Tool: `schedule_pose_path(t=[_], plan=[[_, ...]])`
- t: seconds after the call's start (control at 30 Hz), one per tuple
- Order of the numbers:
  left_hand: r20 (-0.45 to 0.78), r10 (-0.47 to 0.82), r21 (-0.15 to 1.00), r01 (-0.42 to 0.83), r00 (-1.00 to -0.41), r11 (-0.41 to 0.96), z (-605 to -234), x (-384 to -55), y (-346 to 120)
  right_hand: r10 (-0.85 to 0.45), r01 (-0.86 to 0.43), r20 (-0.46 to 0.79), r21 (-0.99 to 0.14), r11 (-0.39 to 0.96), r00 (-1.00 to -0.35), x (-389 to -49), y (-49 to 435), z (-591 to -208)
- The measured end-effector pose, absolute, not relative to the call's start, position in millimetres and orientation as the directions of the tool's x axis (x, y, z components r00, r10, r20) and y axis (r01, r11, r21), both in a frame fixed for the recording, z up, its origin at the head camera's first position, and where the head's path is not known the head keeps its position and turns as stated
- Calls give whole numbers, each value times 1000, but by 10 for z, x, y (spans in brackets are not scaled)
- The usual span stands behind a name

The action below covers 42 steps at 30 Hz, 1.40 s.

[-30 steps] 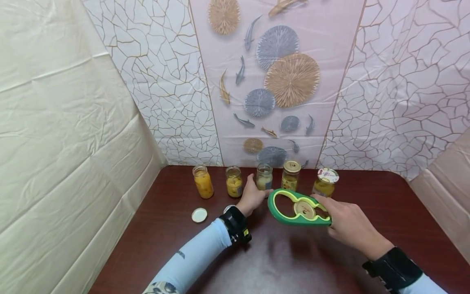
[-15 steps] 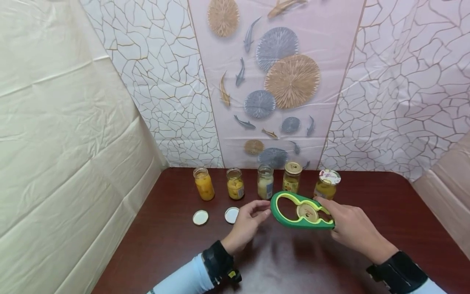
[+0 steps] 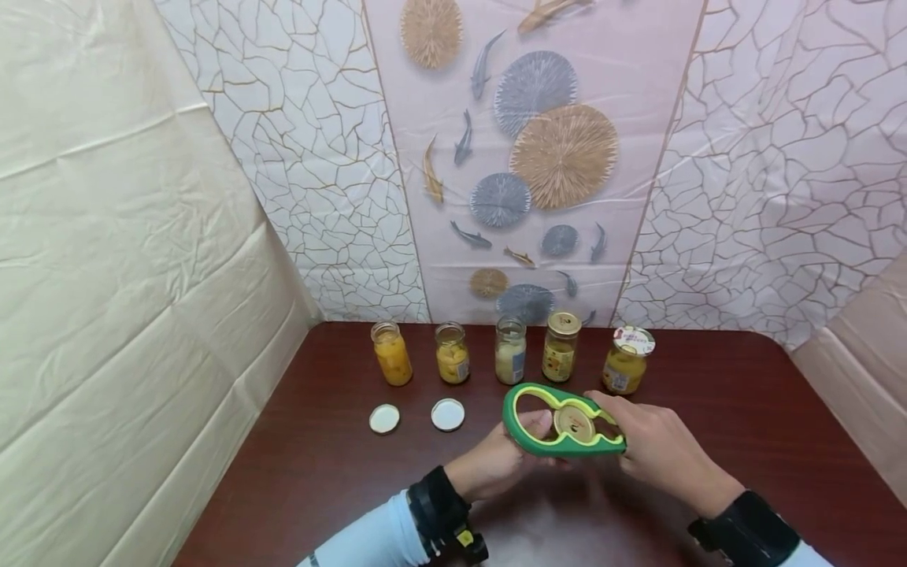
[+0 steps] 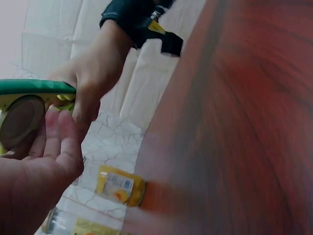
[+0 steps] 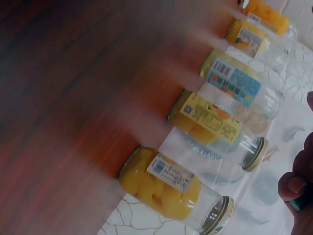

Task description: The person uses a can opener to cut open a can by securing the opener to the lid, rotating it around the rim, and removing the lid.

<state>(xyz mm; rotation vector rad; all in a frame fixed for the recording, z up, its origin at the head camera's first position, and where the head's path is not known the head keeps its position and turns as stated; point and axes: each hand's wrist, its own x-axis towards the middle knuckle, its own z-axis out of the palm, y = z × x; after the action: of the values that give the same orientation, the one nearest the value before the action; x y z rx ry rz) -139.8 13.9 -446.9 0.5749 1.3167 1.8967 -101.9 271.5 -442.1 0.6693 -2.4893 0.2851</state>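
My right hand grips the end of a green jar opener with a yellow-green scalloped inner edge. A gold jar lid sits in its middle opening, its underside facing the left wrist view. My left hand is at the opener's other end, thumb showing through the large loop and fingers below. In the left wrist view its fingers extend loosely beside the lid; whether they touch it, I cannot tell. The right wrist view catches only part of the right hand and a bit of green.
Along the back stand three lidless jars: orange fruit, yellow fruit, pale contents. Right of them are a gold-lidded jar and a white-lidded jar. Two lids lie upturned on the dark red table.
My left hand has left the third jar, drawn back towards me, and moved right to the opener. The right hand has brought the opener with the lid slightly nearer and left.
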Motion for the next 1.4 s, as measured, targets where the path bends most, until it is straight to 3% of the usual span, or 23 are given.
schedule_pose_path(t=[0.23,0.6,0.9,1.13,1.4], plan=[[32,836,874,-391,-548,-290,-4463,-1341,202,-387,-526,557,-108,844,-735,-965,2627,-4422],[39,860,835,-455,-509,-308,-4524,-1352,243,-375,-520,561,-119,846,-738,-945,2642,-4464],[22,845,852,-432,-534,-295,-4532,-1361,289,-380,-527,615,-68,847,-691,-965,2716,-4442],[-37,798,879,-400,-602,-261,-4626,-1407,247,-353,-492,629,-54,869,-693,-1011,2831,-4414],[-75,780,911,-362,-621,-200,-4661,-1416,211,-318,-453,634,-58,890,-705,-1063,2963,-4345]])
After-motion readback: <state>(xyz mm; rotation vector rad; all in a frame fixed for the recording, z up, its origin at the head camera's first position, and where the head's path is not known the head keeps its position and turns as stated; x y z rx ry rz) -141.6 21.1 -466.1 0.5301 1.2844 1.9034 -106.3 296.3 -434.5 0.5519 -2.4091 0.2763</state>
